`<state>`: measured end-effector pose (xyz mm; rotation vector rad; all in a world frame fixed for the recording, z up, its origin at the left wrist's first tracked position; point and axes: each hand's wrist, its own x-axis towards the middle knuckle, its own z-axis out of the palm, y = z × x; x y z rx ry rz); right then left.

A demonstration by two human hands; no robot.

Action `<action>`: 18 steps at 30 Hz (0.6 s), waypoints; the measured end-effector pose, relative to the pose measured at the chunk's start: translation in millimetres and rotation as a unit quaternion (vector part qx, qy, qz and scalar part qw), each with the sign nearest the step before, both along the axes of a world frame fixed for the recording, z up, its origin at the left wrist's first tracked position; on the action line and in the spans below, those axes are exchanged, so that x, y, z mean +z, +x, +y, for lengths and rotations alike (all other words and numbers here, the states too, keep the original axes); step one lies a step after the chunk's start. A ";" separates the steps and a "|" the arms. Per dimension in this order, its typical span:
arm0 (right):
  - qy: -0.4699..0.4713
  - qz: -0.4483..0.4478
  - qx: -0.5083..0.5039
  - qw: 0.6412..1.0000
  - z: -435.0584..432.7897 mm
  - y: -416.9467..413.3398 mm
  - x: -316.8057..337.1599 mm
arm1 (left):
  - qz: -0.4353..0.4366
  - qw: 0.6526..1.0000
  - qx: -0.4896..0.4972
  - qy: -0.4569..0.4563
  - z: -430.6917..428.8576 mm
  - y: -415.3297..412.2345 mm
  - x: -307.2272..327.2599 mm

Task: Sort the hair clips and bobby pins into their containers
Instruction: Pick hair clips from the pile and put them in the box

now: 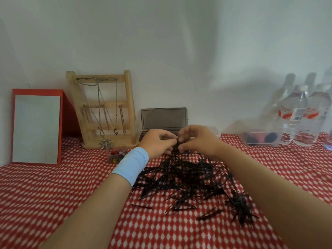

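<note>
Between my forearms (86, 209), bobby pins (186, 178) sprawl across the bench (53, 194): light, springy, slick, easily tangled. Left hand (158, 142) and right hand (195, 139) meet before the open case (163, 117), fingers pinching what looks like a few pins; I'd grip mid-length.

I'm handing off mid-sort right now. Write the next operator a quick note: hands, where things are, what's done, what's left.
Left hand and right hand: both pinch a small bundle of bobby pins, in front of the open dark case.
Loose pile of bobby pins: on the red patterned cloth, below the hands.
Small tub of coloured clips: left of the hands.
Done: the hands hide the inside of the case, so I cannot tell.
Left: the pile looks large, so most of the sorting.
</note>
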<state>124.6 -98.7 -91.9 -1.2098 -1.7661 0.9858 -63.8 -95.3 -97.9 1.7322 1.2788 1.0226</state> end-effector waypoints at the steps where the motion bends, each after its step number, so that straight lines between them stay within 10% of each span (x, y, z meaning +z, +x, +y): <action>1: -0.011 -0.012 0.010 1.000 0.6 0.6 1.7 | 0.003 1.000 0.007 0.009 2.0 -1.0 0.2; 18: 0.079 -0.347 -0.031 0.934 6.0 -6.3 7.4 | 0.275 0.952 0.051 0.128 15.1 -16.7 -8.0</action>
